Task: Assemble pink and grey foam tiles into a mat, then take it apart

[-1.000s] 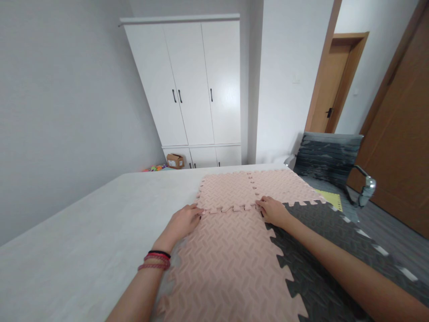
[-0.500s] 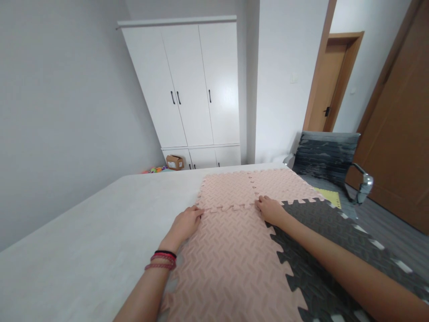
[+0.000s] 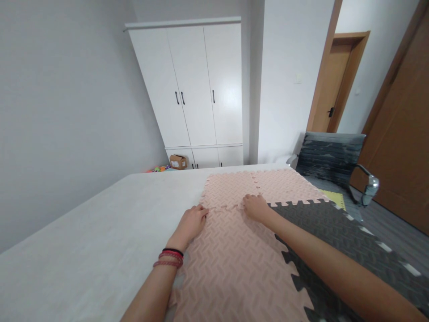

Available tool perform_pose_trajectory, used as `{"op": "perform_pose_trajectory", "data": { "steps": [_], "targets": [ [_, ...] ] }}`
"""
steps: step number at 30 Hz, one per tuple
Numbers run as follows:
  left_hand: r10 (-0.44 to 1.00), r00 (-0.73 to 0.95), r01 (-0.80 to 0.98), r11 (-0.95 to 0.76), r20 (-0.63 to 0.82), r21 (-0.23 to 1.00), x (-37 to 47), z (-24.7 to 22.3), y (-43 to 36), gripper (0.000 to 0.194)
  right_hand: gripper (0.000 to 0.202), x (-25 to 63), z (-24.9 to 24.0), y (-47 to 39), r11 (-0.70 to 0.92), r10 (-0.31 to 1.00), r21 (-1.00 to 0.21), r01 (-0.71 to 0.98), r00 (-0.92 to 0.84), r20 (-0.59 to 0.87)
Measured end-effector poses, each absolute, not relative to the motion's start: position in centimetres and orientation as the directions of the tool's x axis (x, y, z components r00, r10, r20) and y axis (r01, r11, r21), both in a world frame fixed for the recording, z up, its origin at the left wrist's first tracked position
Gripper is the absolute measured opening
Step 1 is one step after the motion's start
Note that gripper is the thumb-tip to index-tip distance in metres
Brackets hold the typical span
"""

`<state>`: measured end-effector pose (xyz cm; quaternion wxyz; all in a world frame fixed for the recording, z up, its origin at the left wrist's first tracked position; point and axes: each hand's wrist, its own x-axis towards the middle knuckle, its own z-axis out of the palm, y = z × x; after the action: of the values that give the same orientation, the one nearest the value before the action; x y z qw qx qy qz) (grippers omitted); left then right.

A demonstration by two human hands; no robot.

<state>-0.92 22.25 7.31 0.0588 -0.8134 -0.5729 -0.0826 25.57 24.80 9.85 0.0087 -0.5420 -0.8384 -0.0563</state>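
Observation:
A near pink foam mat tile with jigsaw edges lies in front of me and meets a far-left pink tile along a toothed seam. At the left end of that seam, my left hand holds the tile edge between closed fingers. My right hand presses on the seam's right part with fingers curled down; their tips are partly hidden. Another pink tile adjoins at the far right. Dark grey foam tiles lie along the right side, partly under my right forearm.
The tiles lie on a white surface. A chair stands off its right side, with a yellow foam piece on it. Beyond are a white wardrobe, a cardboard box, colourful toys and a wooden door.
My right hand has moved left along the seam, away from the corner by the grey tile. My left hand stays at the seam's left end. The view has shifted slightly.

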Motion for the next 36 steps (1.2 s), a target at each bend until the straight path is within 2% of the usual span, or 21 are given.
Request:
{"op": "perform_pose_trajectory", "data": {
  "steps": [3,12,19,23,25,30,36],
  "targets": [
    [0.918,0.335,0.939,-0.344,0.214,0.007,-0.8,7.3,22.2,0.033,0.029,23.1,9.2,24.1,0.497,0.863,0.047,0.866,-0.5,0.078],
    [0.875,0.436,0.886,-0.459,0.213,0.073,1.8,6.7,21.8,0.043,0.031,21.9,9.1,25.1,0.544,0.839,0.05,0.838,-0.545,0.005],
    [0.886,0.399,0.906,-0.42,0.235,0.049,2.5,6.9,21.7,0.035,0.037,23.3,8.4,25.0,0.582,0.811,0.013,0.813,-0.582,0.057],
    [0.891,0.387,0.911,-0.409,0.237,0.05,2.5,6.9,21.6,0.036,0.04,26.6,8.3,28.0,0.703,0.694,-0.168,0.691,-0.718,-0.049],
    [0.893,0.382,0.913,-0.405,0.238,0.054,2.5,6.8,21.6,0.033,0.046,29.1,8.5,30.4,0.649,0.741,-0.236,0.723,-0.671,-0.015],
    [0.901,0.362,0.919,-0.387,0.238,0.068,2.6,6.6,21.6,0.03,0.054,34.5,7.4,34.9,0.521,0.853,-0.178,0.835,-0.519,0.061],
    [0.912,0.336,0.93,-0.36,0.237,0.068,2.9,6.8,21.5,0.034,0.046,35.9,4.4,35.5,0.541,0.841,-0.105,0.835,-0.536,0.07]
  ]
}}
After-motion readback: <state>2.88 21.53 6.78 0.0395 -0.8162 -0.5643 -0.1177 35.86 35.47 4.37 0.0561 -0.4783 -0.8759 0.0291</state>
